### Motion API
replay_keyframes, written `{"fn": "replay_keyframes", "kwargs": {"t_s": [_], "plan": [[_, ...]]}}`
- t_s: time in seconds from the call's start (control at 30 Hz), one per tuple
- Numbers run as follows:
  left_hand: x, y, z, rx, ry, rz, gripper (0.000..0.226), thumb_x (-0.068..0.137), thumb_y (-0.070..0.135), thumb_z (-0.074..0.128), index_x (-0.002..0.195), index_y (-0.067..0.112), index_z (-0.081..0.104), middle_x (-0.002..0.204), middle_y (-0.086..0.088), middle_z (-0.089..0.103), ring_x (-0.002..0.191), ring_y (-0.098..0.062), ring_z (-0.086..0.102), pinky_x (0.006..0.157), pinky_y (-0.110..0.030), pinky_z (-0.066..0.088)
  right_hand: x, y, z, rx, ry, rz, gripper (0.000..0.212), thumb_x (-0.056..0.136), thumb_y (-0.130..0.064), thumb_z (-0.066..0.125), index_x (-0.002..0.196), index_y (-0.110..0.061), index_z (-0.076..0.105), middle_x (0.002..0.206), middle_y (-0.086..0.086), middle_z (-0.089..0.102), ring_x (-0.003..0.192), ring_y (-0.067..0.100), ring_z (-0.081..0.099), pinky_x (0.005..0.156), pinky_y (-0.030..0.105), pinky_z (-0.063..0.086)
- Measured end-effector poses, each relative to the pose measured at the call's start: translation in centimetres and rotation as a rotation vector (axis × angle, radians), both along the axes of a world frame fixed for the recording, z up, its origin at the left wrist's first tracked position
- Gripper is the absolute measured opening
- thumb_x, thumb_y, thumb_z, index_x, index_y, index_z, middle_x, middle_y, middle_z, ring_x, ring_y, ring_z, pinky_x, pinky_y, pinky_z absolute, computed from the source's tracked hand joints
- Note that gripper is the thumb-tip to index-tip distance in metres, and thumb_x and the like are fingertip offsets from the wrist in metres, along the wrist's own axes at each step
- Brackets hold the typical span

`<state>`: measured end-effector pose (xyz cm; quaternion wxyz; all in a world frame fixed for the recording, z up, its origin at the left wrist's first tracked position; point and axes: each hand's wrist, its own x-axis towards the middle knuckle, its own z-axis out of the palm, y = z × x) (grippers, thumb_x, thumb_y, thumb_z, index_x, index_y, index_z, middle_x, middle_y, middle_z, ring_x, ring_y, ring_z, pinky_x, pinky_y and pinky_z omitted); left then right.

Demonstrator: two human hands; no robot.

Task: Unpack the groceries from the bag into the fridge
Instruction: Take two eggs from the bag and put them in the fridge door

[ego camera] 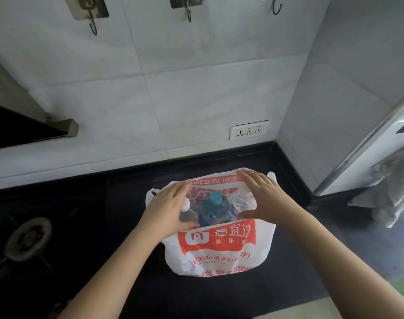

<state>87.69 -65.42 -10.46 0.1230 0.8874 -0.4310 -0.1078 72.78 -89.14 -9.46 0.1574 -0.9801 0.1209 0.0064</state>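
Item: white plastic shopping bag [219, 254] with red-orange printed panels and lettering, standing on the black table [132, 268] near the corner where two pale tiled walls meet. Mouth of bag open upward. Contents visible through the opening: one blue-tinted bottle [213, 209] with a blue cap, upright at centre; one clear bottle with a white cap [186, 205] at the left edge of the opening, partly hidden under the fingers; crinkled clear plastic packaging [243, 201] at the right, nature not discernible. Left hand [167, 207]: fingers extended and laid along the left rim of the bag, thumb at the near edge of the opening, fingers straight rather than curled, holding the mouth apart. Right hand [262, 195]: fingers extended over the far right rim, thumb reaching toward the near rim, likewise flat and spread, not gripping any item. The two hands are apart, one at each side of the opening, with the blue-tinted bottle between them. Surroundings: gas burner [28, 237] set in the table at far left; wall socket [249, 130] on the back wall just above the table; three metal hooks [92, 21] high on the wall; white appliance edge [378, 143] at right, with a grey towel [389, 192] hanging beside it.
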Motion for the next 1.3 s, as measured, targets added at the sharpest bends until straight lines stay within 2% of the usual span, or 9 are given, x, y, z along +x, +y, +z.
{"fn": "replay_keyframes", "kwargs": {"t_s": [0.1,0.23,0.33,0.53,0.77,0.9,1.1,1.23,1.3], "plan": [[0.0,0.2,-0.6,-0.040,0.087,0.048,0.108,0.062,0.061,0.080,0.148,0.037,0.018,0.151,0.009,0.038,0.136,-0.012,0.040,0.105,-0.044,0.045,-0.4,-0.8,-0.6,0.053,0.031,-0.047,0.114,0.065,-0.062,0.074,0.151,-0.028,0.008,0.158,-0.007,0.018,0.145,0.017,0.017,0.117,0.039,0.012],[-0.7,0.3,-1.3,-0.106,0.183,0.138,0.118,0.062,0.055,0.083,0.151,0.037,0.007,0.155,0.007,0.031,0.139,-0.016,0.036,0.107,-0.044,0.042,-1.1,-1.5,-2.0,0.068,0.106,-0.108,0.113,0.067,-0.059,0.075,0.152,-0.024,0.009,0.159,-0.004,0.017,0.146,0.018,0.014,0.117,0.039,0.010],[-1.0,0.5,-2.1,-0.162,0.241,0.203,0.118,0.063,0.051,0.084,0.150,0.039,0.006,0.155,0.006,0.033,0.137,-0.018,0.040,0.101,-0.044,0.046,-1.6,-1.7,-3.5,0.097,0.130,-0.115,0.110,0.068,-0.061,0.073,0.151,-0.026,0.011,0.159,-0.006,0.019,0.147,0.018,0.012,0.117,0.041,0.010],[-1.2,1.1,-4.6,-0.201,0.379,0.294,0.107,0.061,0.046,0.087,0.143,0.043,0.019,0.147,0.007,0.040,0.131,-0.019,0.045,0.097,-0.045,0.050,-2.3,-1.6,-5.6,0.081,0.180,-0.113,0.096,0.079,-0.058,0.064,0.152,-0.024,0.012,0.159,-0.004,0.018,0.147,0.016,0.011,0.117,0.037,0.011],[-1.4,1.7,-7.8,-0.250,0.544,0.357,0.091,0.060,0.040,0.089,0.135,0.036,0.038,0.129,0.013,0.054,0.119,-0.010,0.053,0.094,-0.034,0.049,-3.3,-1.3,-9.4,0.033,0.230,-0.102,0.069,0.096,-0.049,0.043,0.153,-0.024,0.013,0.160,-0.003,0.015,0.147,0.017,0.006,0.118,0.036,0.010],[-1.7,2.0,-9.6,-0.270,0.544,0.367,0.085,0.058,0.047,0.085,0.129,0.039,0.039,0.126,0.014,0.052,0.118,-0.008,0.053,0.095,-0.037,0.051,-4.1,-0.6,-11.5,-0.027,0.258,-0.115,0.064,0.099,-0.046,0.034,0.153,-0.023,0.008,0.161,-0.003,0.009,0.148,0.017,0.002,0.117,0.033,0.003],[-2.1,2.0,-10.8,-0.274,0.565,0.330,0.089,0.052,0.059,0.079,0.128,0.046,0.033,0.133,0.010,0.046,0.125,-0.012,0.048,0.102,-0.046,0.046,-4.8,0.0,-13.5,-0.005,0.305,-0.146,0.069,0.096,-0.052,0.038,0.153,-0.027,0.007,0.160,-0.006,0.011,0.148,0.017,0.002,0.120,0.038,0.006],[-2.3,2.3,-11.6,-0.284,0.490,0.305,0.105,0.051,0.063,0.080,0.140,0.035,0.030,0.140,0.006,0.041,0.131,-0.015,0.042,0.104,-0.050,0.044,-5.0,-0.1,-14.2,-0.038,0.294,-0.149,0.063,0.099,-0.043,0.040,0.152,-0.026,0.010,0.160,-0.004,0.014,0.148,0.019,0.005,0.120,0.040,0.009],[-2.6,2.6,-12.1,-0.315,0.420,0.300,0.111,0.054,0.066,0.079,0.145,0.028,0.027,0.145,0.003,0.037,0.136,-0.016,0.037,0.105,-0.051,0.042,-5.1,0.1,-14.1,-0.067,0.228,-0.171,0.057,0.099,-0.035,0.042,0.151,-0.023,0.021,0.158,-0.001,0.023,0.147,0.021,0.014,0.120,0.039,0.010]]}}
